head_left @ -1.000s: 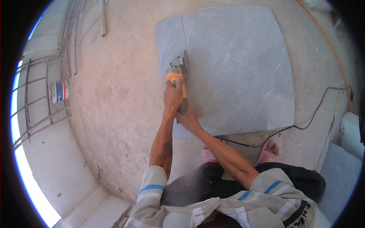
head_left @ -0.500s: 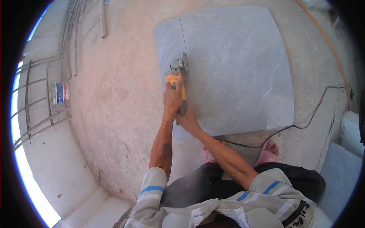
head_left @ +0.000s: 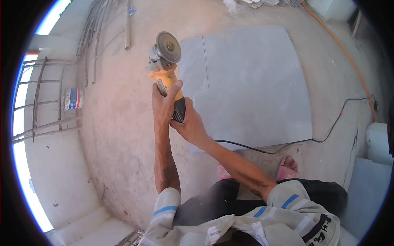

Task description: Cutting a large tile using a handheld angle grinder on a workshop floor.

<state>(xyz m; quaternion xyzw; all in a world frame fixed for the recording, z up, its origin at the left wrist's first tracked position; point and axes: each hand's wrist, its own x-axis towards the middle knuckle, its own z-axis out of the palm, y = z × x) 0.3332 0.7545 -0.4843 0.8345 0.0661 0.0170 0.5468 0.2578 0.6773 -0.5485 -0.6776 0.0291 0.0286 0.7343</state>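
Observation:
I hold a yellow and black angle grinder [head_left: 166, 74] raised over the left edge of a large grey slab [head_left: 252, 82], its cutting disc [head_left: 168, 47] facing up toward me. My left hand [head_left: 164, 98] grips the neck of the body, thumb across it. My right hand [head_left: 186, 123] is closed round the black rear of the handle. A thin straight line runs down the slab's upper left part. A black cord [head_left: 234, 144] trails across to the right, and pale dust hangs over my lap.
A bucket [head_left: 74, 98] stands by a metal railing [head_left: 40, 82] at left. Long poles [head_left: 127, 28] lie at back left, stacked pieces [head_left: 254, 4] at the back. An orange hose [head_left: 340, 45] runs down the right, beside a white block [head_left: 377, 139] and another grey slab [head_left: 365, 188].
Both hands have lifted the grinder off the line on the slab and moved it up and left, turning its disc upward. The view has shifted slightly.

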